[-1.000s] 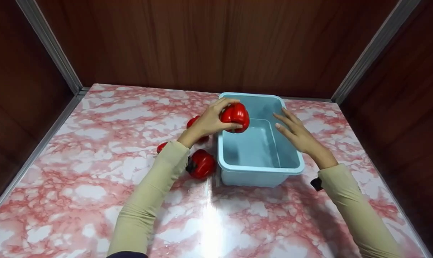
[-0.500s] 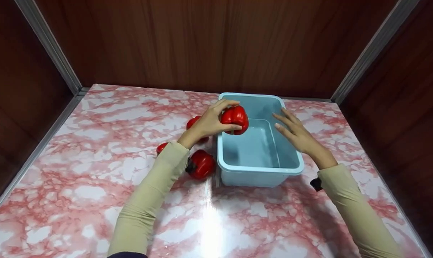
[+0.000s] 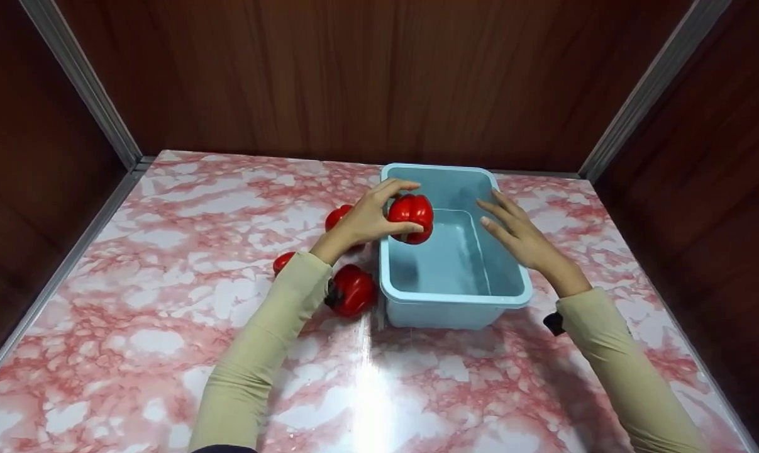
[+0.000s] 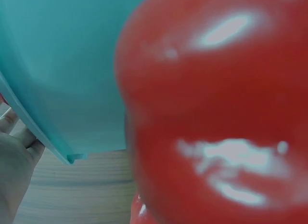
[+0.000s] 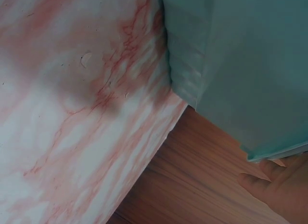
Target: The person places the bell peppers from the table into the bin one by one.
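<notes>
We seem to be looking at a staged recording booth, not a lived-in room. A bench (image 3: 165, 327) with a pink marbled surface is boxed in on three sides by dark wood-grain walls (image 3: 354, 75), joined at the corners by plain metal strips (image 3: 83, 88). We see no household fittings.

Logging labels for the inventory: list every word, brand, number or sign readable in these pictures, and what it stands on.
None: no readable text in any view.
Light blue plastic bin: plain.
Glossy red bell pepper gripped by the left hand: no sticker shows.
Pink marbled tabletop: pattern only.
</notes>
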A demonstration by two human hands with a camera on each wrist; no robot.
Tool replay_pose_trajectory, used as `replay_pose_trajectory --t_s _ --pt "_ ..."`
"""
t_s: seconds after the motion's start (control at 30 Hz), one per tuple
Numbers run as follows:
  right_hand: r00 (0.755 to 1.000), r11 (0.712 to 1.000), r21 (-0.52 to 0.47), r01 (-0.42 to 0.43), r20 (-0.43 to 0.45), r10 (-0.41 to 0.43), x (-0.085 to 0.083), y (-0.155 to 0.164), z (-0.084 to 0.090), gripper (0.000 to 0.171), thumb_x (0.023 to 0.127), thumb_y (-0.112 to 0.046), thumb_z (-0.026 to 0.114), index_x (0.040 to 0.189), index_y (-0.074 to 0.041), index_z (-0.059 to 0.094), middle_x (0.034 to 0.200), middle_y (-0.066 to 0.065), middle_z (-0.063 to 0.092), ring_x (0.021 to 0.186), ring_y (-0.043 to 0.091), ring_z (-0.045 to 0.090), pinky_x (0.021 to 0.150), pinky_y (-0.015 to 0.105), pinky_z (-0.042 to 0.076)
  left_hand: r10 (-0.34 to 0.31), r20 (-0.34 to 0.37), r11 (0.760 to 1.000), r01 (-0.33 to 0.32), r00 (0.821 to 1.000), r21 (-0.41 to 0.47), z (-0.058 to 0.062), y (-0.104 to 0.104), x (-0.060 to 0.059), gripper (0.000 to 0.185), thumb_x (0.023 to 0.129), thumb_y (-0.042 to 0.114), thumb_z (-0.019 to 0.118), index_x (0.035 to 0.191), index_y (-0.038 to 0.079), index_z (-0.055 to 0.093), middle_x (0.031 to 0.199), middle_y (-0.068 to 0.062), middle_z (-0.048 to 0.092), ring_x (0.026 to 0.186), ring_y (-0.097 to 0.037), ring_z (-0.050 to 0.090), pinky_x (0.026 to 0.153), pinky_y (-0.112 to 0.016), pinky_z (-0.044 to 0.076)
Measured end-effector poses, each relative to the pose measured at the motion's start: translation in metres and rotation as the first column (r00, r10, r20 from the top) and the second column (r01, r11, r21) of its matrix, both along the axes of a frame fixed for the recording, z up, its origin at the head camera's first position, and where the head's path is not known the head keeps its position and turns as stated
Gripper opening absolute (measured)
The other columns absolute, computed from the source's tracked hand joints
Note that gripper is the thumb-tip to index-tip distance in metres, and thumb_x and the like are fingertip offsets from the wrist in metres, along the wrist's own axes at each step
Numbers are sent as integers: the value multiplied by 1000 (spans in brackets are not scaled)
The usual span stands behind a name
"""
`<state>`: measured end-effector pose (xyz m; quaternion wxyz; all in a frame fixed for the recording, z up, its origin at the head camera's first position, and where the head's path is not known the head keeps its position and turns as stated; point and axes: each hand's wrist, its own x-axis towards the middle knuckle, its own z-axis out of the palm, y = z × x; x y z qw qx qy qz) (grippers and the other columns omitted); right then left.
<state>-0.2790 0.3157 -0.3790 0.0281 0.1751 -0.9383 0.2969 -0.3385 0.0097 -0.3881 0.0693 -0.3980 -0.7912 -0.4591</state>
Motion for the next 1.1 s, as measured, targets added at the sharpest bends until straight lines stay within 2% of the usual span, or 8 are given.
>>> replay_pose_trajectory --t_s 0.23,0.47,0.67,0.87,1.1 --pt "1000 1000 2 -1 3 1 0 -1 0 52 96 -47 41 142 -25 37 156 4 8 142 32 4 107 64 7 15 44 999 -17 999 46 4 -2 2 60 78 49 68 131 30 48 131 10 48 114 -12 51 96 -36 45" --pt "1000 1000 -7 5 9 -5 0 2 0 52 95 -46 42 142 -23 39 156 7 9 141 36 6 106 66 7 16 20 998 -17 1000 57 3 -8 1 58 81 44 67 132 25 49 131 7 49 115 -15 52 98 -34 44" --pt "1000 1000 -13 -3 6 3 0 -1 1 52 96 -45 42 142 -20 39 156 7 8 142 34 4 106 65 7 38 32 997 -40 999 63 5 -15 2 56 82 40 67 132 21 49 132 5 49 116 -16 52 100 -36 42" --pt "1000 1000 -18 8 12 -8 0 0 2 52 96 -46 42 142 -21 39 156 6 8 142 34 3 106 66 6 74 61 996 -77 995 50 4 -23 1 57 81 48 66 132 28 49 133 8 47 116 -13 51 100 -37 41" --pt "1000 1000 -22 4 17 -4 -1 -1 1 52 96 -46 42 142 -21 39 156 6 7 142 34 3 106 66 6 92 72 994 -95 993 45 1 -32 1 55 81 47 66 131 29 49 134 9 46 116 -14 50 101 -34 40"
